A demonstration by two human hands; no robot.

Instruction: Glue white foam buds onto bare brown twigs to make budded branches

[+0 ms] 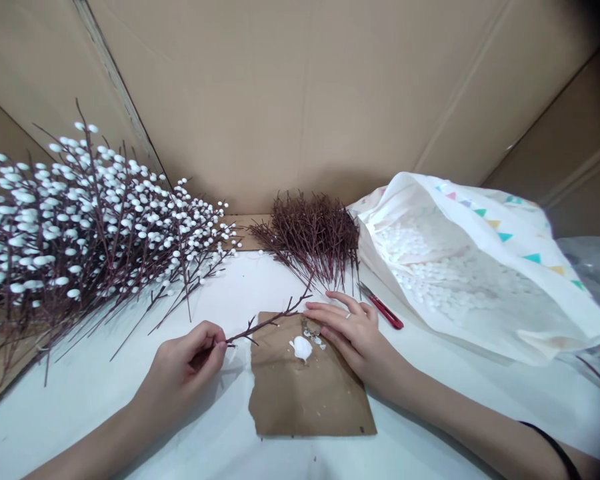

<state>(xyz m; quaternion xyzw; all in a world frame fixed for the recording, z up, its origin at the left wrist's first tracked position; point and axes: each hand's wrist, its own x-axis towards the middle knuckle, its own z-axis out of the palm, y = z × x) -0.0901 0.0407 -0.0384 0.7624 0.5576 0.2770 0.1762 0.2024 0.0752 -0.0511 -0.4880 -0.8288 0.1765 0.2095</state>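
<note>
Pinched between the thumb and fingers of my left hand (193, 357) is a thin brown twig (267, 322), which slants up to the right over a piece of brown cardboard (310, 400). My right hand (353, 333) has its fingers spread near the twig's far end, over the cardboard's upper right edge, and seems to hold nothing. A white blob (301, 348) lies on the cardboard beside the right fingertips, with small whitish scraps around it.
Many brown branches with white buds (95, 220) fill the left side. Bare brown twigs (315, 233) are bunched at the back centre. Red-handled scissors (384, 308) lie right of them, beside an open white bag (505, 267) holding many white buds.
</note>
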